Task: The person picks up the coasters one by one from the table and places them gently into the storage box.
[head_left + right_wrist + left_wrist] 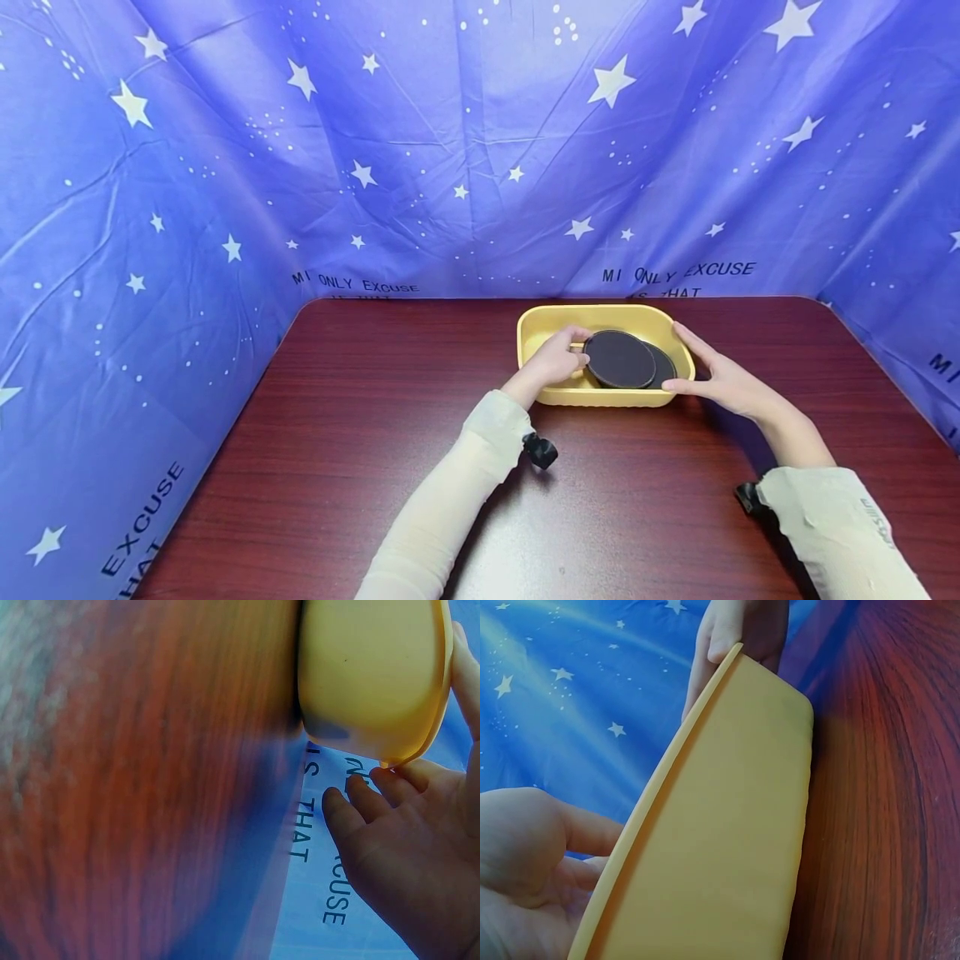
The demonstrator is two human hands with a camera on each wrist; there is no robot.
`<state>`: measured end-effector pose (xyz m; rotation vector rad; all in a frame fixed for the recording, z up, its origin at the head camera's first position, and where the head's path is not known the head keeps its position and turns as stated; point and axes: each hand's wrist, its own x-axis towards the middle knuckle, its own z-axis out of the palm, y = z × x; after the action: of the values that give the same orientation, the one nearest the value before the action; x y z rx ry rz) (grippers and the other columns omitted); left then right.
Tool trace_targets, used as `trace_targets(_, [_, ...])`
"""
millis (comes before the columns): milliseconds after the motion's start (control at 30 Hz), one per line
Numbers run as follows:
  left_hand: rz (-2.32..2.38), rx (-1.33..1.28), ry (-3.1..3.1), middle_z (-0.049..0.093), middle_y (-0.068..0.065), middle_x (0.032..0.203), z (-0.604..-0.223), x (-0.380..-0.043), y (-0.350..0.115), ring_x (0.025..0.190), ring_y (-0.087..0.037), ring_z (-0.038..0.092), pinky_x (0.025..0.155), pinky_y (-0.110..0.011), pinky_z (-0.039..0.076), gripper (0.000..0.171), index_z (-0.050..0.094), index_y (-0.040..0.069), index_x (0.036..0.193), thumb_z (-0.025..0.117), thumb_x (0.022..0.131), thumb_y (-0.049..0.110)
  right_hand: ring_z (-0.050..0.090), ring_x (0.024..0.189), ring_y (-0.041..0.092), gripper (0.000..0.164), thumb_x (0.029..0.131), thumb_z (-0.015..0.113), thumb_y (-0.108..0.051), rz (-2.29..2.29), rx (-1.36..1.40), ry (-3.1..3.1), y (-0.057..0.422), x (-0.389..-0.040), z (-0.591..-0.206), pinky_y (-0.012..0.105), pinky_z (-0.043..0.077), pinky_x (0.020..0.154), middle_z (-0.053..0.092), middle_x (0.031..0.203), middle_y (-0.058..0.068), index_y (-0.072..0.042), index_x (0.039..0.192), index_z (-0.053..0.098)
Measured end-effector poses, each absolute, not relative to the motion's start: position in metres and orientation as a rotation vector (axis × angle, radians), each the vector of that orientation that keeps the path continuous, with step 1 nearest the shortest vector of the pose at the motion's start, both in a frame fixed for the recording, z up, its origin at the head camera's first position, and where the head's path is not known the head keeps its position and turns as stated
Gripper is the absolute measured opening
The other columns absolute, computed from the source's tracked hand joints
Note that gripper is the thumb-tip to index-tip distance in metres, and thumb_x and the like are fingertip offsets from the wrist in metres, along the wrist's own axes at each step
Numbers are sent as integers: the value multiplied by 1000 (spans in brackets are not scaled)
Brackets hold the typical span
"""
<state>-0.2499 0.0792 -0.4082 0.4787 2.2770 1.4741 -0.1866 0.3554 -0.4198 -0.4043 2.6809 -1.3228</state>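
Note:
A yellow plastic basin (pixel 607 398) stands toward the table's far edge in the head view. Inside it, a black round coaster (pixel 620 360) with a stitched-looking rim leans over a second dark coaster (pixel 666 363), which is partly hidden. My left hand (pixel 553 360) reaches over the near wall and pinches the upper coaster by its left edge. At the basin's right end, my right hand (pixel 731 385) grips the rim, thumb over the near side and fingers at the far corner. The right wrist view shows several fingers (pixel 352 817) hanging free of the wall. Basin wall hides the coasters from both wrist views.
Dark red wood-grain table (pixel 360 433) spreads to the left and in front of the basin. A blue star-patterned cloth (pixel 465 150) hangs behind and along both sides. Black wrist straps (pixel 540 450) sit on both pale sleeves.

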Motion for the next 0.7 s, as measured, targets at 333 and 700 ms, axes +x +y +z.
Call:
trace_targets(333, [1412,595,2256,53,-15,147,-409,-244,86,133,-28,55,102,-29,53,42,49,-1,140,52,97,-2,2,153,40,101,90,73,-21,-1331,-383,2657,354,-188,-420,63,7,121,7,167,22,-17,161,2])
trace_targets(700, [1293,700,2298,53,-14,148,-405,-243,83,136,-27,53,112,-28,45,42,50,3,141,54,99,5,0,153,42,102,89,74,-21,-1338,-375,2647,354,-189,-421,69,6,119,5,167,21,-17,161,2])
